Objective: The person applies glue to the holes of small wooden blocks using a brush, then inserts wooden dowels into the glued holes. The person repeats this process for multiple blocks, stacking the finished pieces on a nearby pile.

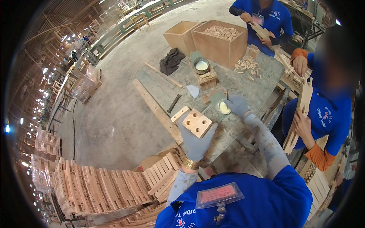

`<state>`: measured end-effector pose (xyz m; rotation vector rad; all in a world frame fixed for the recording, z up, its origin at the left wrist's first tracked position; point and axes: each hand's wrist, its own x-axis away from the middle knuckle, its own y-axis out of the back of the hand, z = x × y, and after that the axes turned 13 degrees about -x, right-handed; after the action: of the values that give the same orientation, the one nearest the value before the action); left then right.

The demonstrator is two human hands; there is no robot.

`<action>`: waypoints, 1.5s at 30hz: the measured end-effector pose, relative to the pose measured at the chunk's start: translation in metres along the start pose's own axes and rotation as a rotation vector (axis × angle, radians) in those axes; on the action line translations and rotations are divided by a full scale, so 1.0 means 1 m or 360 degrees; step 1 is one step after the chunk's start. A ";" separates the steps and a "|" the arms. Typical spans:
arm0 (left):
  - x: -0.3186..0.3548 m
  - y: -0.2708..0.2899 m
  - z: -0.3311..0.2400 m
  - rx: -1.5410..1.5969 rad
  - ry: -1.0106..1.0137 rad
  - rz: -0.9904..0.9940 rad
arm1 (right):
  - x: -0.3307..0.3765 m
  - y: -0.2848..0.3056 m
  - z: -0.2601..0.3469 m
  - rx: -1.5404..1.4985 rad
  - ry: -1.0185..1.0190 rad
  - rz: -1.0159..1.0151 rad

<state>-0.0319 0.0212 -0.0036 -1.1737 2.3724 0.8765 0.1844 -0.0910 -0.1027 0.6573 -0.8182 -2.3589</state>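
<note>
My left hand (197,143), in a grey glove, holds a pale wooden block (197,122) with several round holes in its upper face. A narrower wooden piece with small holes (180,114) sits beside the block, at the fingertips; I cannot tell if the hand also holds it. My right hand (238,105), gloved too, grips a thin upright stick (227,95), whose lower end is over or in a cup of whitish liquid (224,107). Farther off, a dark pot of white liquid (201,65) stands on a worn block. A dark hammer-like tool (174,103) lies left of the block.
Wooden dowels (248,67) lie loose near a plywood box full of dowels (220,34); another box (182,36) adjoins it. A black cloth (172,61) lies nearby. Two people in blue at right hold wooden frame parts (303,104). Stacked drilled slats (99,186) fill the lower left.
</note>
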 end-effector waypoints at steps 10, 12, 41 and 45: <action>0.021 0.011 -0.011 -0.0425 -0.0565 0.0180 | 0.007 -0.020 -0.012 0.0075 -0.0005 0.0093; 0.026 0.010 -0.014 -0.0365 -0.0515 0.0252 | 0.011 -0.018 -0.012 0.0081 -0.0006 0.0147; 0.020 0.045 0.110 0.0861 0.0665 -0.0023 | 0.063 -0.049 -0.037 -0.0962 -0.0468 -0.0552; 0.007 0.045 0.118 0.0624 0.0714 -0.0002 | 0.059 -0.056 -0.050 -0.1733 -0.0841 -0.0570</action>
<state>-0.0680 0.1165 -0.0785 -1.3024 2.7164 0.1283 0.1521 -0.1114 -0.1905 -0.3178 0.5066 -2.8278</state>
